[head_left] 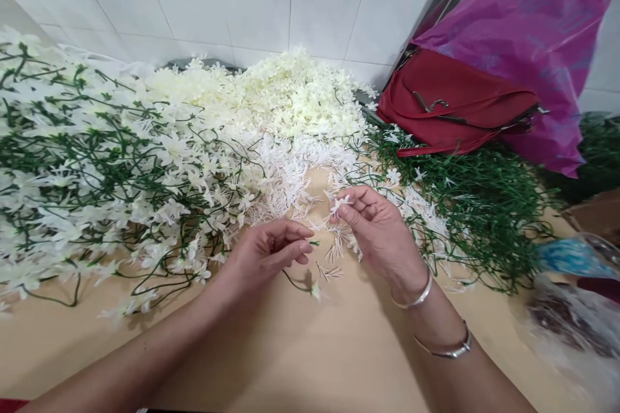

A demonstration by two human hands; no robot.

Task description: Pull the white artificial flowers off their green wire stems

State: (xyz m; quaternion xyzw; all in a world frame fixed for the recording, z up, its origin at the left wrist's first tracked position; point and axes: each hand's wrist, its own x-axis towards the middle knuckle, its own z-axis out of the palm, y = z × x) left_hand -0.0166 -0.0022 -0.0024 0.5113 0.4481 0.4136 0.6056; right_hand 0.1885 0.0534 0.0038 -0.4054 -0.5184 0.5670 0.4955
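My left hand pinches a green artificial flower stem, its tip poking out past the fingertips. Below those fingers hangs a thin green branch with a pale blossom at its end. Between the thumb and forefinger of my right hand is a small white artificial flower. The two hands are a short way apart. Under and behind them, white branched stamen pieces lie scattered on the tan tabletop.
At the left is a large heap of white flowers on green stems. Loose cream petals are piled by the tiled wall. Bare green stems lie at right, beneath a red handbag and purple plastic bag. A clear bag sits front right.
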